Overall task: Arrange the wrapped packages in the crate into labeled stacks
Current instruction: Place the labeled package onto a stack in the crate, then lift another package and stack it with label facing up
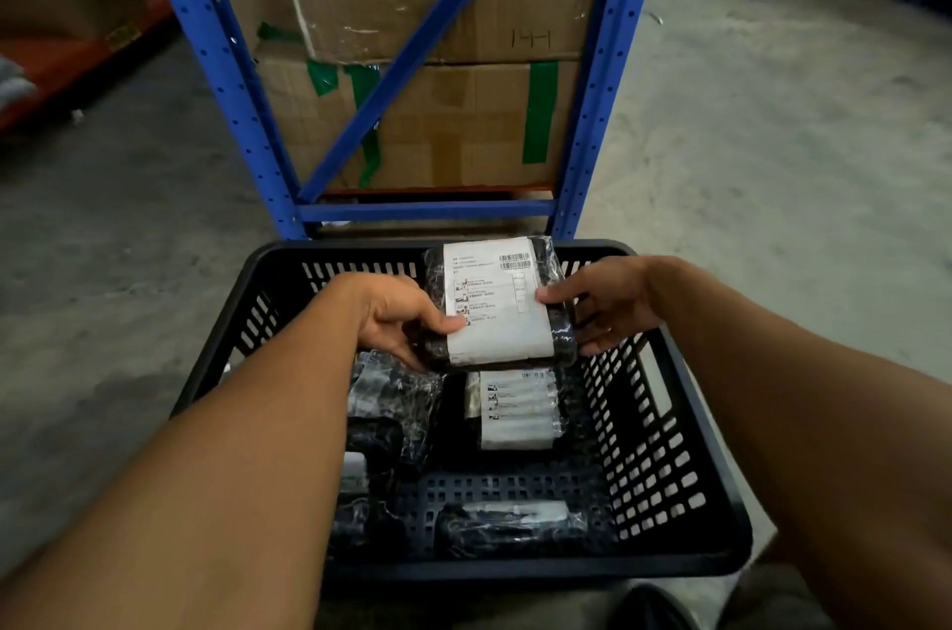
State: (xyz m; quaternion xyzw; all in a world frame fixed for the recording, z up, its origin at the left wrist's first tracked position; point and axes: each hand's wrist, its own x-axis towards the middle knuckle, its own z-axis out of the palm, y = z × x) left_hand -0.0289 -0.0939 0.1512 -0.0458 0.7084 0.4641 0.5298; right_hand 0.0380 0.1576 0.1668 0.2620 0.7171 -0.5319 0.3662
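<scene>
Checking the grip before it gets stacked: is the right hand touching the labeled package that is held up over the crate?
Touching. The head view shows the right hand with its thumb pressed on the white label's edge of the held package, fingers under its right side.

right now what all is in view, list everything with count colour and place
crate: one, black, slotted plastic, on the floor in front of the person
held package: one, black wrap with white label, above the crate's far end
loose packages: at least four, black with white labels, on the crate bottom, e.g.
rack: one, blue metal, behind the crate
cardboard boxes: stacked, brown with green tape, on the rack
floor: grey concrete
left hand: grips the package's left edge
right hand: fingers on its right edge
</scene>
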